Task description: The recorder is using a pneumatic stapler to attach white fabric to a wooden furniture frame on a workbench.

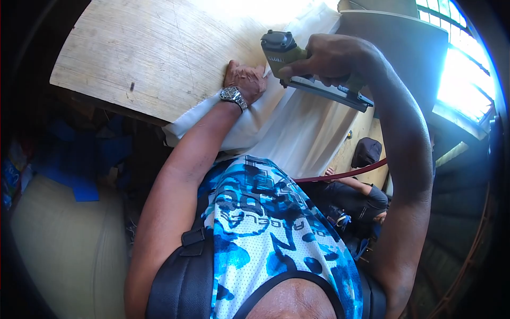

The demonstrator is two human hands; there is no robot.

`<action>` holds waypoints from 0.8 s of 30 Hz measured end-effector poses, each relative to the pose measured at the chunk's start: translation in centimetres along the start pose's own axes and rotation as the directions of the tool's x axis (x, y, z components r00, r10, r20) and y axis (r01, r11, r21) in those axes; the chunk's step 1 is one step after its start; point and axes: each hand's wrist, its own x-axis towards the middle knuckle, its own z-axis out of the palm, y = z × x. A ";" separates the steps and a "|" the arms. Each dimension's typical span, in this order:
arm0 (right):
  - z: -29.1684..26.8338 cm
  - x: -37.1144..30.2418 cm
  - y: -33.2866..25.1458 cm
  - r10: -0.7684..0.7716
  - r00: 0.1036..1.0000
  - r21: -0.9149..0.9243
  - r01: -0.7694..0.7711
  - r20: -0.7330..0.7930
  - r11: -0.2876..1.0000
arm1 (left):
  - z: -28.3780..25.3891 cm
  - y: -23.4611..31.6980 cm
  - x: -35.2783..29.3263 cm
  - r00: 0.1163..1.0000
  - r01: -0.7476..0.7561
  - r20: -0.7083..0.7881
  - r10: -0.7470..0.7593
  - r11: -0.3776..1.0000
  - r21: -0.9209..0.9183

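Staple gun (284, 58) in right hand (334, 57), white fabric (292, 125) against left hand (246, 80)

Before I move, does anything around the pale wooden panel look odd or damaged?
One small dark mark stands out on the pale wooden panel; whether dirt or damage, I can't tell. The loose white fabric bunches unevenly near the bare left hand, not lying flat. Nothing looks spilled.

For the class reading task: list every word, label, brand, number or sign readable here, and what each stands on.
I won't copy wording or brands; here is where they stand.
Green tool: one pale, legible word on its side.
Shirt: dark lettering, upside down, partly legible among folds.
Watch: dial too small to read.
Blue packet: pale marks, too blurred to read.
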 end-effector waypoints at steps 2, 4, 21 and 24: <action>0.2 -0.2 -0.3 0.006 1.000 -0.031 -0.005 0.022 1.000 | -0.5 0.1 0.1 1.000 0.005 -0.019 -0.005 1.000 -0.002; 0.3 -0.1 -0.3 -0.002 1.000 -0.027 0.002 0.025 1.000 | -1.2 0.3 0.3 0.994 0.013 0.106 -0.016 0.999 0.030; 1.9 -2.4 -1.0 -0.117 0.993 0.025 0.116 0.031 0.993 | 1.8 -3.3 -0.2 0.992 -0.100 -0.066 0.109 0.985 0.138; 1.9 -3.8 2.3 -0.052 0.987 0.163 0.076 -0.149 0.984 | -4.7 -2.2 0.5 0.941 0.159 0.331 -0.075 0.959 -0.233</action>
